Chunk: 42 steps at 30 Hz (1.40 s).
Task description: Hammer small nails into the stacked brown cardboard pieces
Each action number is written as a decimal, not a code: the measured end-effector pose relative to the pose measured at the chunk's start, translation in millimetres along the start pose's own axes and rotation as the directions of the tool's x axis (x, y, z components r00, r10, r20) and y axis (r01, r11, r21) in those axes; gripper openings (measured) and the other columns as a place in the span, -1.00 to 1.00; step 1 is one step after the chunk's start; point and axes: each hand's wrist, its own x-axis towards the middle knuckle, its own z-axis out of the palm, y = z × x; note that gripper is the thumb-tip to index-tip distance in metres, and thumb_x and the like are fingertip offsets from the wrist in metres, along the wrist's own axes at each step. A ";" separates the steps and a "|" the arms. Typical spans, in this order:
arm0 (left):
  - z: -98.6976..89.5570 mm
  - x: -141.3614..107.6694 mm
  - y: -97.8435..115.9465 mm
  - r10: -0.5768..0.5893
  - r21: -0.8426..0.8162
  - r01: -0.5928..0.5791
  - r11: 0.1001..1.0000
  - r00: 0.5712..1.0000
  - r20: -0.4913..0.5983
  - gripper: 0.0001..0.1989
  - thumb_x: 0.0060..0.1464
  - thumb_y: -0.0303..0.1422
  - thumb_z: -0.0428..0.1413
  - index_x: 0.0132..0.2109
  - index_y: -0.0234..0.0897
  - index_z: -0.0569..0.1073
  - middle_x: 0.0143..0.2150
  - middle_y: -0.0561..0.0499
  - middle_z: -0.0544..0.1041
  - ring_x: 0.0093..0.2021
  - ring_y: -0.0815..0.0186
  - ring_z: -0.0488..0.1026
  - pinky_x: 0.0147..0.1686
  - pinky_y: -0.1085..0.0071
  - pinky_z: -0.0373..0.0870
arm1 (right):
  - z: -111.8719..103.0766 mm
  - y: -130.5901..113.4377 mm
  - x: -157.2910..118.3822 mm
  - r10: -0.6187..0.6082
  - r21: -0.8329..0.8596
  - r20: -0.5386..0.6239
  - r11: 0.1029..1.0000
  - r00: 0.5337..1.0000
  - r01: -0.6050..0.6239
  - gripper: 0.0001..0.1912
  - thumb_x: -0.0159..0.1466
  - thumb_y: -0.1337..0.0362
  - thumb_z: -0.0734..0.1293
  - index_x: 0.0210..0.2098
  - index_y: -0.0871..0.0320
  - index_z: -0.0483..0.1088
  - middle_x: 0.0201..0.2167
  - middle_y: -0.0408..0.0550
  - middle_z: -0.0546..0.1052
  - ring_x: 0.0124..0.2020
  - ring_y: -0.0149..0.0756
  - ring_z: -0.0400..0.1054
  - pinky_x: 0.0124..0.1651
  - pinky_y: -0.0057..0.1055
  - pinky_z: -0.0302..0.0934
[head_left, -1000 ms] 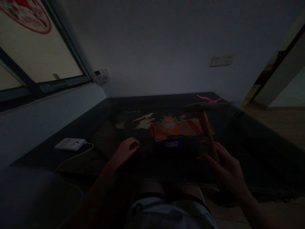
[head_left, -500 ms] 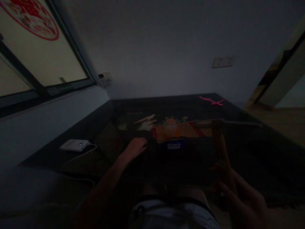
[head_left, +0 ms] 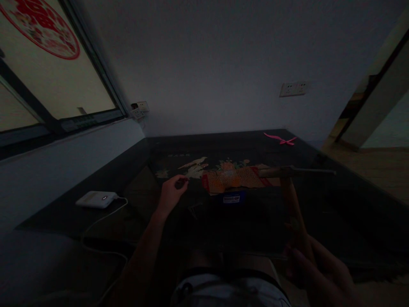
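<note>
My right hand (head_left: 319,264) is wrapped round the wooden handle of a hammer (head_left: 292,196), whose head is raised at the right. My left hand (head_left: 172,192) is in a pinch above the dark table, left of a piece of orange and red cardboard (head_left: 236,180); what its fingers hold, if anything, is too small and dark to name. Under the cardboard's near edge a blue box (head_left: 232,198) shows. A few thin nail-like pieces (head_left: 194,209) lie on the table between my left hand and the blue box.
A white power bank (head_left: 96,199) with a white cable lies on the left of the dark table (head_left: 204,143). A pink ribbon (head_left: 281,139) rests near the back right edge. Wall sockets (head_left: 293,88) are behind, and a window is at the left.
My left hand has lifted from the table and moved slightly left and up, uncovering the thin pieces. My right hand still grips the hammer. The view has shifted slightly.
</note>
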 end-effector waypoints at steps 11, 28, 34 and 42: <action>82.2 50.2 62.7 0.134 -0.374 -0.125 0.919 0.991 -0.001 -0.92 -0.03 -0.41 0.11 -0.34 -0.32 0.45 -0.36 -0.01 0.53 -0.32 0.35 0.49 -0.24 0.41 0.43 | 31.5 -13.5 5.5 0.006 0.004 0.132 1.000 0.991 -0.007 -0.46 0.05 0.05 0.38 -0.03 0.16 0.35 -0.54 -0.17 0.41 -0.63 -0.38 0.29 -0.60 -0.45 0.24; 88.8 47.0 48.4 0.156 -0.284 -0.131 0.950 0.986 0.065 -0.93 -0.03 -0.46 0.13 -0.32 -0.31 0.45 -0.36 -0.01 0.51 -0.35 0.37 0.48 -0.30 0.45 0.42 | 27.3 -26.7 13.8 -0.042 -0.109 0.173 0.992 0.984 0.062 -0.44 0.14 0.04 0.31 0.07 0.18 0.28 -0.47 -0.16 0.38 -0.56 -0.40 0.25 -0.56 -0.50 0.23; 91.4 47.0 45.9 0.138 -0.257 -0.115 0.959 0.988 0.073 -0.94 -0.05 -0.49 0.13 -0.34 -0.31 0.46 -0.38 0.00 0.52 -0.36 0.38 0.47 -0.30 0.45 0.42 | 27.9 -73.3 31.3 -0.143 -0.242 0.284 0.946 0.948 0.215 -0.52 0.21 0.07 0.25 0.07 0.13 0.27 -0.48 -0.18 0.36 -0.57 -0.42 0.23 -0.59 -0.55 0.18; 94.3 47.3 45.8 0.090 -0.244 -0.065 0.967 0.992 0.092 -0.93 -0.07 -0.49 0.15 -0.34 -0.33 0.45 -0.40 -0.01 0.53 -0.38 0.37 0.49 -0.30 0.43 0.43 | 41.9 -144.6 64.8 -0.212 -0.353 0.475 0.843 0.854 0.406 -0.58 0.18 0.15 0.23 0.01 0.13 0.32 -0.47 -0.15 0.40 -0.62 -0.40 0.25 -0.64 -0.52 0.15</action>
